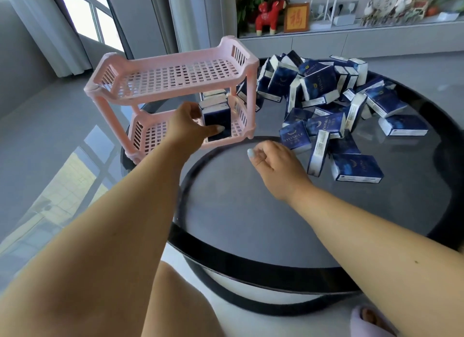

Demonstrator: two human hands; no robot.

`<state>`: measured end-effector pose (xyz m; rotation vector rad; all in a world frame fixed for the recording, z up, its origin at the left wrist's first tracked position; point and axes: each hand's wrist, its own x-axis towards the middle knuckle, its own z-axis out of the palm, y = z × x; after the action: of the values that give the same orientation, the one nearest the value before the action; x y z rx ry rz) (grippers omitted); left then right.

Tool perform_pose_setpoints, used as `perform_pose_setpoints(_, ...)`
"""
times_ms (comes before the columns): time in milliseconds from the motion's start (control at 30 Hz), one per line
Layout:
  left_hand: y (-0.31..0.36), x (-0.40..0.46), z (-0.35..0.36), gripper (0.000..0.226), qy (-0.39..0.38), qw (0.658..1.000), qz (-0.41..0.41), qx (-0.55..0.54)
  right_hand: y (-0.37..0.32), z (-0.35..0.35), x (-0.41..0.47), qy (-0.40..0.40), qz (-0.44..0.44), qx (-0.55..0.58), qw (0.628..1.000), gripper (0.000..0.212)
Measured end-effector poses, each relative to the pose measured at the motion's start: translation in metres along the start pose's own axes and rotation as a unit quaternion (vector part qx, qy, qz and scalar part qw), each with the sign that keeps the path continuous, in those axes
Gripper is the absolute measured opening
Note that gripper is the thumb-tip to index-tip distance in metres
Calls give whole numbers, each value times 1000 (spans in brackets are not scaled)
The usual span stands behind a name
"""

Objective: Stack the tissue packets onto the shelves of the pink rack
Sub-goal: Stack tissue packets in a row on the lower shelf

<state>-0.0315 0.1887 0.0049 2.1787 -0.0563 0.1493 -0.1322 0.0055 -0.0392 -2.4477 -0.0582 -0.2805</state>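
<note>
The pink two-shelf rack [173, 78] stands at the left of the round dark table [251, 211]. Its top shelf holds nothing. My left hand [188, 125] reaches into the lower shelf and grips an upright blue tissue packet [218, 122] at the shelf's right end. Behind it more packets [213, 98] lie stacked on that shelf. A heap of several blue and white tissue packets [334, 103] lies on the table to the right of the rack. My right hand [272, 163] hovers low over the table, fingers loosely curled and holding nothing, just left of the nearest packet [295, 137].
The table's dark rim [251, 269] curves close to my knee. A white cabinet [326, 40] behind the table carries a red horse figure [270, 16], a framed picture and ornaments. Grey floor and a window with curtains lie to the left.
</note>
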Motion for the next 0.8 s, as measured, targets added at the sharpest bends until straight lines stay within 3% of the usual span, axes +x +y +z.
perform_pose_setpoints(67,-3,7,6,64,0,1000,-5,-4,0,1,1,-10,2,-43,999,46)
perform_pose_setpoints(167,-8,16,13,66,-8,1000,-18,-12,-1,3,2,-29,4,-134,991,68)
perform_pose_setpoints(333,-13,26,19,65,-7,1000,-12,-10,-3,7,3,-70,5,-192,979,84)
perform_pose_setpoints(800,-17,31,25,66,15,1000,-12,24,-6,3,1,-57,0,-202,978,69)
